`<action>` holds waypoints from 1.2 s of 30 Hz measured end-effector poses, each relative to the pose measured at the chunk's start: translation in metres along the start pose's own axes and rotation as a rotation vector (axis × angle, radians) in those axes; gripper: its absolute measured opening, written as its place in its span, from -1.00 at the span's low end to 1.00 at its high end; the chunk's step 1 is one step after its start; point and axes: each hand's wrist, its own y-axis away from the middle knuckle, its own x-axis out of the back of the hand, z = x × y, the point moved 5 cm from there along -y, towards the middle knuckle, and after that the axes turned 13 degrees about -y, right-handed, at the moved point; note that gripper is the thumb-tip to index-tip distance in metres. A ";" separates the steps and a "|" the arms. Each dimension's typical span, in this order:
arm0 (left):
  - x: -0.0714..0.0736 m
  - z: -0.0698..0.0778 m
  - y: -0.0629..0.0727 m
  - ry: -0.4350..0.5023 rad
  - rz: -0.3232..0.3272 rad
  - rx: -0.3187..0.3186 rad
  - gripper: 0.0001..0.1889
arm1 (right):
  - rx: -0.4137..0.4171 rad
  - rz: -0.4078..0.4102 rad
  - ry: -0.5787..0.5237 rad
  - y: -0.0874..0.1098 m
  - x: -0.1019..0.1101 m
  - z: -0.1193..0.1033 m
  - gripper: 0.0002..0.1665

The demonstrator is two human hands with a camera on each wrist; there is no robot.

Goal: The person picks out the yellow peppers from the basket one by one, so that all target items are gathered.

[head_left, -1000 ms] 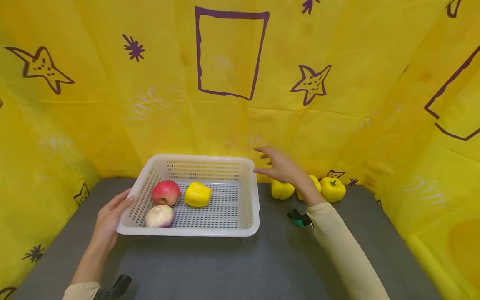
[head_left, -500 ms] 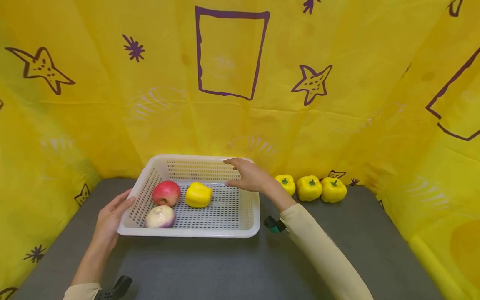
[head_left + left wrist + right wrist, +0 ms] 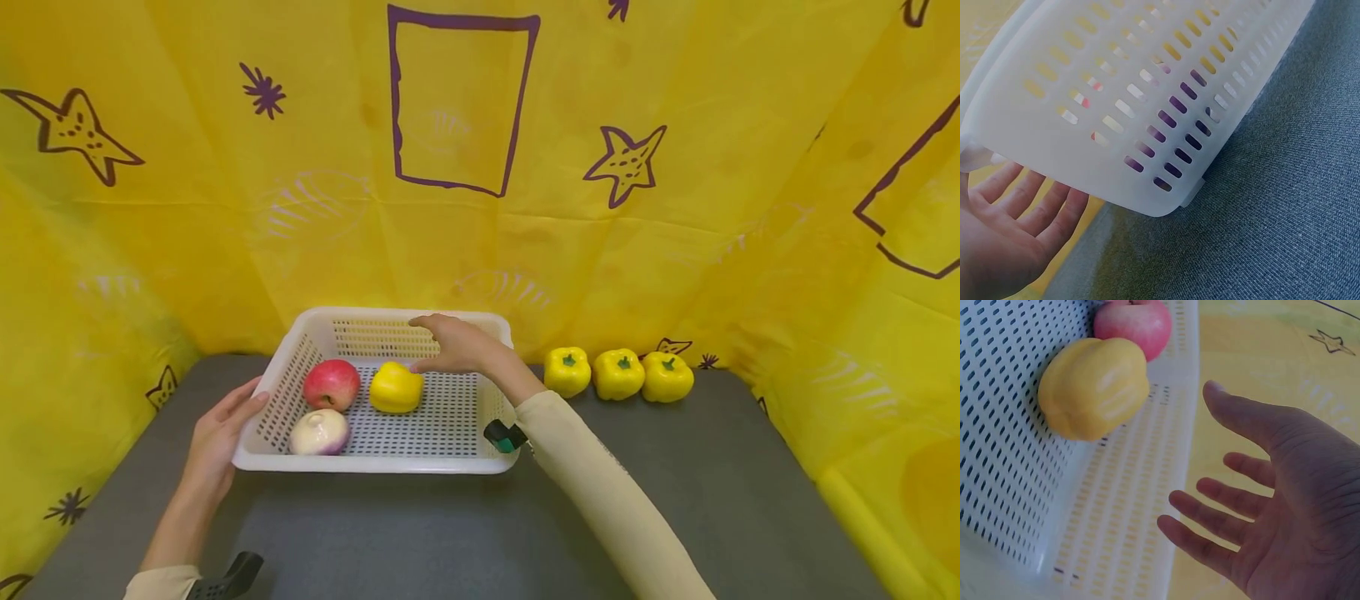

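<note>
A white plastic basket (image 3: 450,463) holds a red apple (image 3: 332,385), a white-and-purple turnip (image 3: 320,432) and a yellow bell pepper (image 3: 396,387). My left hand (image 3: 216,433) grips the basket's left rim, thumb over the edge; in the left wrist view the fingers (image 3: 1054,219) show beyond the rim. Above the basket, over its back half, hovers my right hand (image 3: 459,346), thumb and fingers spread and holding nothing. The right wrist view shows this hand (image 3: 1285,500) apart from the bell pepper (image 3: 1094,387) inside. In the head view its thumb tip appears beside that pepper.
Three more yellow bell peppers stand in a row right of the basket: one near it (image 3: 567,372), a middle one (image 3: 618,374) and an outer one (image 3: 667,377). A yellow patterned cloth (image 3: 465,242) rises behind the dark grey table (image 3: 390,533).
My right hand has moved left, from beside the basket's right edge to above its inside near the bell pepper. The left hand keeps its place on the rim.
</note>
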 end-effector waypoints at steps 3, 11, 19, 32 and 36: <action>0.001 -0.001 0.000 0.004 -0.007 -0.004 -0.44 | -0.025 -0.020 0.048 -0.015 -0.013 -0.005 -0.09; 0.002 0.001 0.001 0.011 -0.016 -0.037 -0.47 | -0.060 -0.079 0.085 -0.047 -0.043 -0.016 -0.07; 0.000 0.001 0.000 -0.012 -0.021 -0.026 -0.37 | -0.218 -0.132 0.142 -0.057 -0.061 -0.021 0.00; 0.000 0.003 0.000 -0.063 -0.002 -0.005 -0.30 | -0.267 -0.127 0.212 -0.057 -0.073 -0.020 -0.23; 0.002 0.002 0.001 -0.051 -0.003 -0.007 -0.35 | -0.255 -0.137 0.175 -0.055 -0.069 -0.019 -0.23</action>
